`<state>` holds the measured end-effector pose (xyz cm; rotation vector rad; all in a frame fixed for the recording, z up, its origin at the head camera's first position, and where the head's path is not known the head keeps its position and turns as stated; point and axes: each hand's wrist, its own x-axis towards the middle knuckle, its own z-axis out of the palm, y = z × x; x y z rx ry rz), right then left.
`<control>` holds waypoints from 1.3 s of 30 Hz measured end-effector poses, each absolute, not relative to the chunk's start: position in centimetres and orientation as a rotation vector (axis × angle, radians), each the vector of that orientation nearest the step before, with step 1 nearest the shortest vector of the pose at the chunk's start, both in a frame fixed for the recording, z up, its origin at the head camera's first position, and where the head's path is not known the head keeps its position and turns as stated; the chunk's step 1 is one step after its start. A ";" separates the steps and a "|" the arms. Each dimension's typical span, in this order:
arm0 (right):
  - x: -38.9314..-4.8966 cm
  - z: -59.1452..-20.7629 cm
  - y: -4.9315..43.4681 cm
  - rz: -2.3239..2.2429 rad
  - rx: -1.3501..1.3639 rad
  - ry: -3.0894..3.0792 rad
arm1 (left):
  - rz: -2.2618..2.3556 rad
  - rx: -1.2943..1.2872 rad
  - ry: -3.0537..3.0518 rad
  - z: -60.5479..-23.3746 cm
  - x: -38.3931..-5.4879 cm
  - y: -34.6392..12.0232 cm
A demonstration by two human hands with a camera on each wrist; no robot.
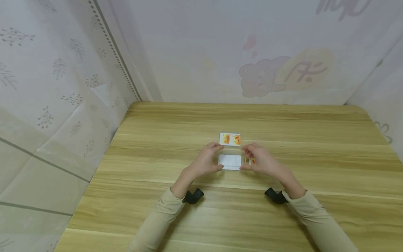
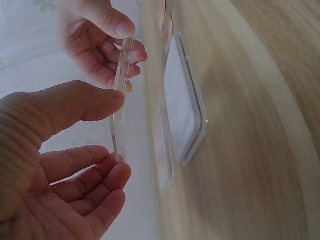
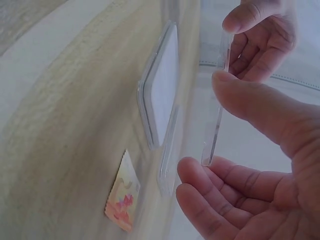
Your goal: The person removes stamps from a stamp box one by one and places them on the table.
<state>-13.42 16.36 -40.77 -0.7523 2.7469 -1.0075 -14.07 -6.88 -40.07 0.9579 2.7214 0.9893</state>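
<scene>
Pinching opposite ends of a clear flat piece (image 2: 118, 131) between thumbs and fingers, the left hand (image 1: 204, 160) and right hand (image 1: 263, 159) hold it above the wooden table (image 1: 176, 122). Beneath them lies a white rectangle (image 2: 181, 95); just beyond, a rectangle with orange pictures (image 1: 233, 139); below the right hand, a small serrated-edged piece (image 3: 122, 197).
</scene>
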 end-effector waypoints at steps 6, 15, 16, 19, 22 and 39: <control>-13.6 -41.1 16.1 -0.990 -0.755 2.735 | 0.997 0.928 2.698 -40.2 -14.0 -6.9; -13.7 -41.9 15.7 -0.930 -0.790 2.765 | 0.969 0.901 2.685 -41.1 -14.0 -7.0; -13.8 -41.9 15.7 -0.928 -0.793 2.767 | 0.968 0.899 2.683 -41.2 -14.0 -7.0; -13.7 -42.0 15.5 -0.930 -0.801 2.758 | 0.976 0.896 2.676 -41.4 -14.1 -7.0; -13.7 -42.0 15.5 -0.931 -0.808 2.742 | 0.978 0.892 2.670 -41.6 -14.1 -7.0; -13.7 -42.2 15.3 -0.907 -0.775 2.716 | 0.970 0.885 2.652 -41.9 -14.1 -7.1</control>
